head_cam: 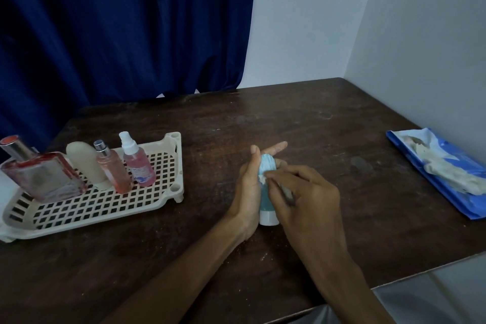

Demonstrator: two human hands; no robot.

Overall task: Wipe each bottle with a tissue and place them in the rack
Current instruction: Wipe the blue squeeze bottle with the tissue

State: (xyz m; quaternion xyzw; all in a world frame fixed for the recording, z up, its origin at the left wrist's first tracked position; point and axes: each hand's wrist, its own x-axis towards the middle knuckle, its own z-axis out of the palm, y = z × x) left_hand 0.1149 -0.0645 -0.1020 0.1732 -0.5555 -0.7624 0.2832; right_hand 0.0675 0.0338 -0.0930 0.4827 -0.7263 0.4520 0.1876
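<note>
Dark wood table (pixel 302 123) fills the lower frame, scuffed and dusty, set into a corner of white wall (pixel 394 21). Navy curtain (pixel 118 29) hangs behind its left half.

Cream plastic rack (pixel 157 145) with a grid floor sits on the table at left. Four bottles stand in it in a row, each leaning slightly: a square perfume bottle (pixel 44 176) with red staining and a silver neck, a plain cream bottle (pixel 86 163), a pink spray bottle with a silver nozzle (pixel 114 171), and a pink spray bottle with a white nozzle (pixel 139 166).

Blue tissue packet (pixel 457 159) lies at the right edge, torn open, with loose tissues (pixel 452 179) on top.

Left hand (pixel 248 187), at table centre and well apart from the rack, grips a blue bottle (pixel 265 200), thumb along its side, white cap end toward the person. Whether the cap touches the table cannot be told. Right hand (pixel 307 192) has its fingers curled, pinching a small tissue wad (pixel 263 179) against the bottle's upper body.
</note>
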